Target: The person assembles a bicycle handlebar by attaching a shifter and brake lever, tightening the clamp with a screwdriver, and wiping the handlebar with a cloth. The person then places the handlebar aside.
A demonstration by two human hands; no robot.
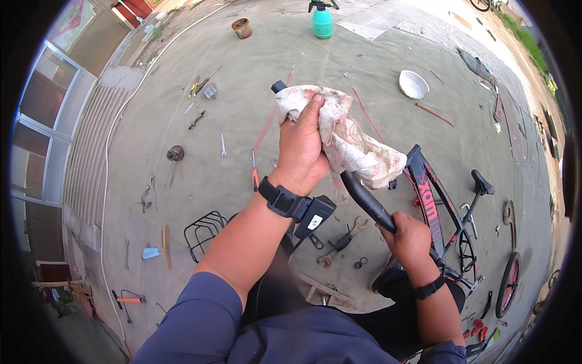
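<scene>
A black bent bar (367, 201), which looks like a bicycle handlebar, is held up before me at a slant. My right hand (407, 238) is closed around its lower end. Nearer the far end, my left hand (306, 142) grips it through a stained white rag (365, 153), thumb pressed on top. The rag drapes over the bar's middle and hangs to the right; only a short dark tip sticks out at the upper left. Right of the rag, a black bicycle frame with red lettering (433, 206) lies on the ground, apart from the bar.
Wrenches (342, 244) lie below the bar. On the left are pliers (194, 86), a spanner (223, 144), a wire basket (205, 233) and a hammer (129, 299). Farther off stand a green spray bottle (323, 23), a rusty bucket (241, 28) and a white basin (413, 85). A wheel (509, 284) lies right.
</scene>
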